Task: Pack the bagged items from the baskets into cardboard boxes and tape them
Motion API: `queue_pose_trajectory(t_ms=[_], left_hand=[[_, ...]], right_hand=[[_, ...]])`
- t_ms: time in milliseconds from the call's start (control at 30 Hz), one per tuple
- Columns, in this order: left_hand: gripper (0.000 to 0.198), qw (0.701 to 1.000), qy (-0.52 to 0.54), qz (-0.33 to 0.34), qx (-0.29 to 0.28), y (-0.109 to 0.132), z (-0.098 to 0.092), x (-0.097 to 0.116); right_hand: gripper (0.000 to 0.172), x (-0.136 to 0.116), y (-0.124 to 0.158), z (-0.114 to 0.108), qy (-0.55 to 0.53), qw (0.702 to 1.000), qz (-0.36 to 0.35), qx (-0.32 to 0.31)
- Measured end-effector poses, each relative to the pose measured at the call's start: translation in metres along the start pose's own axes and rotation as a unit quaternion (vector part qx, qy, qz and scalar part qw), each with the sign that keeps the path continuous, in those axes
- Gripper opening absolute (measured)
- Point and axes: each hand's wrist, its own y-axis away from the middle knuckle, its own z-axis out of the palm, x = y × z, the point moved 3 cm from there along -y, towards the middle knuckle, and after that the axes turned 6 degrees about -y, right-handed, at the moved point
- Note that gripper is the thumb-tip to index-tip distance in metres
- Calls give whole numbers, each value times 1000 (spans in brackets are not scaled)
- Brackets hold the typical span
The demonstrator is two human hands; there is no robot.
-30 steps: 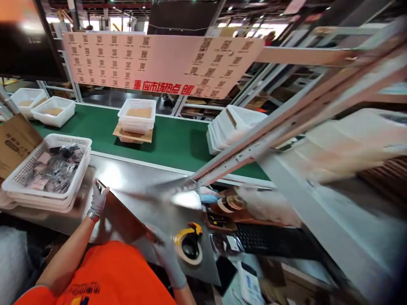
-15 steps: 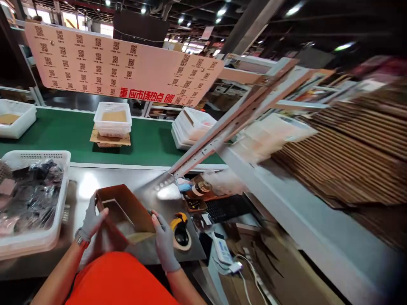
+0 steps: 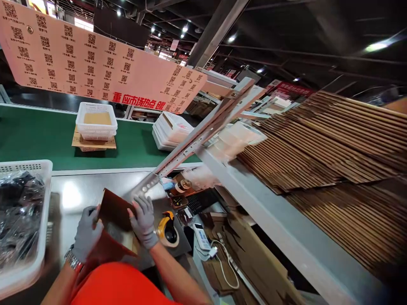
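A brown cardboard box [image 3: 115,210] stands partly folded on the steel table [image 3: 79,188] in front of me. My left hand [image 3: 85,232], in a grey glove, grips the box's left side. My right hand [image 3: 143,219], also gloved, presses with spread fingers on the right flap of the box. A yellow and black tape dispenser [image 3: 167,229] lies just right of my right hand.
A white basket of dark bagged items [image 3: 19,216] sits at the left. Behind the table runs a green conveyor [image 3: 41,135] carrying a white basket on cardboard [image 3: 95,126] and stacked white baskets [image 3: 170,130]. Flat cardboard stacks [image 3: 321,148] fill the shelves at right. A keyboard [image 3: 202,200] lies below.
My view has swung to the right. The box has been turned and its flap folded over. My right hand has moved from the box's near edge onto the flap.
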Motion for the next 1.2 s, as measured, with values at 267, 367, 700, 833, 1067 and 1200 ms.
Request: queue_pose_trajectory(t_ms=[267, 367, 700, 833, 1067, 1200], left_hand=[[35, 975, -70, 110, -178, 28, -7, 19], [34, 965, -121, 112, -206, 19, -13, 27], [55, 996, -59, -8, -63, 10, 6, 7], [125, 994, -11, -109, 22, 18, 22, -12], [85, 975, 48, -196, -96, 14, 19, -23], [68, 976, 63, -176, -112, 12, 18, -20]], right_hand=[[29, -17, -17, 8, 63, 993, -80, -64], [30, -13, -24, -1, 16, 988, -64, -139], [57, 21, -37, -45, -223, 891, 33, -395], [50, 12, 1, -37, -220, 891, -32, -397], [54, 26, 55, -19, -173, 927, -80, -324], [75, 83, 78, -24, -164, 969, 140, -120]])
